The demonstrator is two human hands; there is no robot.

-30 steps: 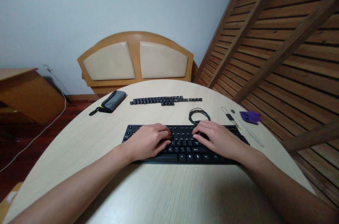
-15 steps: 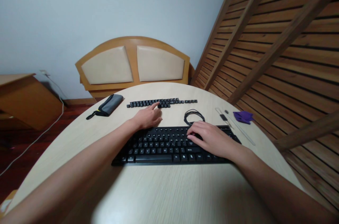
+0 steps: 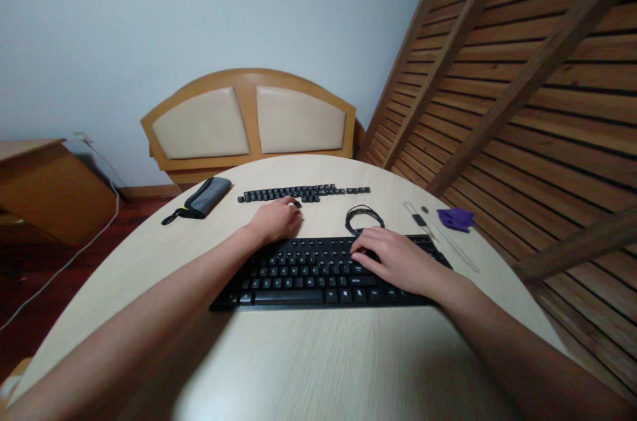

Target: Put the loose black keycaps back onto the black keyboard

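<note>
A black keyboard (image 3: 308,271) lies across the table in front of me. Behind it, loose black keycaps (image 3: 326,189) are lined up in rows. My left hand (image 3: 276,220) is over the gap between keyboard and rows, its fingers closed on a small black keycap (image 3: 298,204) at the near side of the rows. On the right part of the keyboard rests my right hand (image 3: 388,253), fingers bent, thumb apart from them, nothing visible in its grasp. It partly hides the keys beneath. The keyboard's coiled black cable (image 3: 365,210) lies just behind that hand.
A grey zipped pouch (image 3: 212,197) with a strap lies at the left of the round table (image 3: 279,361). To the right are a wire tool with a black handle (image 3: 419,220), a thin pale stick (image 3: 460,250) and a purple cloth (image 3: 456,219).
My left hand has drawn slightly back from the keycap rows, its pointing index finger now bent, with a keycap at the fingertips. My right hand stays on the keyboard.
</note>
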